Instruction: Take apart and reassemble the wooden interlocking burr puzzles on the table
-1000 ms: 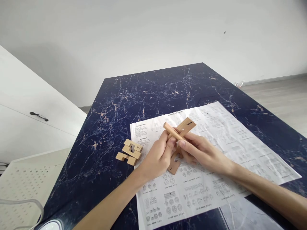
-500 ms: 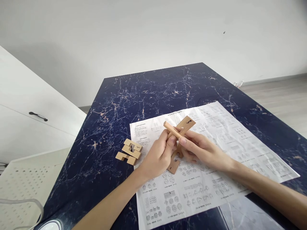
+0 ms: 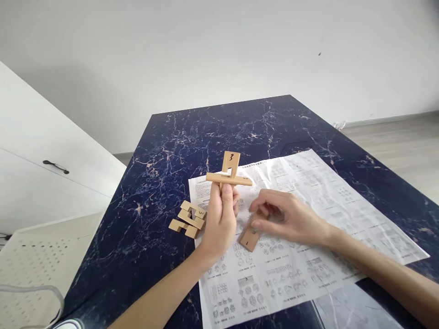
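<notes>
My left hand (image 3: 221, 214) holds up two joined wooden puzzle pieces (image 3: 229, 173) forming a cross: an upright piece marked "3" and a horizontal bar through it. My right hand (image 3: 286, 218) rests low on the printed instruction sheet (image 3: 308, 237), its fingertips on a flat notched wooden piece (image 3: 251, 235) marked "1" that lies on the paper. A small heap of loose wooden pieces (image 3: 189, 218) lies on the dark marble table (image 3: 192, 137), just left of my left hand.
The instruction sheet covers the near right part of the table. A white cabinet with a black handle (image 3: 56, 166) stands at the left. A white perforated surface (image 3: 37, 260) sits below it. Wooden floor (image 3: 401, 141) lies to the right.
My left hand has lifted the crossed pieces upright and away from my right hand. My right hand let go of them and dropped onto the piece marked "1" on the paper.
</notes>
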A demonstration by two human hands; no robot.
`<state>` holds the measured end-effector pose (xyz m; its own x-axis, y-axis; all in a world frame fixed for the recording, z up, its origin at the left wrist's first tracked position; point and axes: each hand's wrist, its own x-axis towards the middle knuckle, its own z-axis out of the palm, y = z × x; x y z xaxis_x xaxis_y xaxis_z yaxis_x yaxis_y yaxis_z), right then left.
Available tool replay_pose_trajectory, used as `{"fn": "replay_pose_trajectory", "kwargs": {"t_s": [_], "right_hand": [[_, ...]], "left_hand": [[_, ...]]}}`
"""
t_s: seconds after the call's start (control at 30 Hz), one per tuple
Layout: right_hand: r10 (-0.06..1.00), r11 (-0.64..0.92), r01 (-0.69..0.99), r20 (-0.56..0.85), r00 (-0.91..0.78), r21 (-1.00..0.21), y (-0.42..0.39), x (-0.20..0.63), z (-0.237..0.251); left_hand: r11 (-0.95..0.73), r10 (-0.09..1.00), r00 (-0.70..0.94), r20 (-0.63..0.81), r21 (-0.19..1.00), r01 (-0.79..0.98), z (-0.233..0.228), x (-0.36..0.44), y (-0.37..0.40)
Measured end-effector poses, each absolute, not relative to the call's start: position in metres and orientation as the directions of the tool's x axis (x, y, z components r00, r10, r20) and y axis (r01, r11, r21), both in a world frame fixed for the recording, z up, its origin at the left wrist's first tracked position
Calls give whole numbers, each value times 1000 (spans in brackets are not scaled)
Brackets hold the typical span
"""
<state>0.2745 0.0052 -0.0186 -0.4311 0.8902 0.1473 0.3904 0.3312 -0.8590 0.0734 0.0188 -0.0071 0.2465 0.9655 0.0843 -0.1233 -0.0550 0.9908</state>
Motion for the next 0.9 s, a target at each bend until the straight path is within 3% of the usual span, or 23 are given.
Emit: {"fn": "replay_pose_trajectory", "kwargs": {"t_s": [0.23,0.47,0.73,0.9], "right_hand": [[770,529,440,191,-609,-726,2,266,-23],[768,540,450,198,-609,-712,5,265,-24],[838,328,407,64,-541,-853,7,270,-15],[815,63,124,-21,-579,-990,10,275,-10]], "left_hand": [[-49,963,263,66,996,-71,-6,73,18],[-35,968,249,42,999,-32,-8,72,17],[10,967,254,5,998,-59,-5,72,20],[5,971,239,-6,1000,5,-4,71,21]]}}
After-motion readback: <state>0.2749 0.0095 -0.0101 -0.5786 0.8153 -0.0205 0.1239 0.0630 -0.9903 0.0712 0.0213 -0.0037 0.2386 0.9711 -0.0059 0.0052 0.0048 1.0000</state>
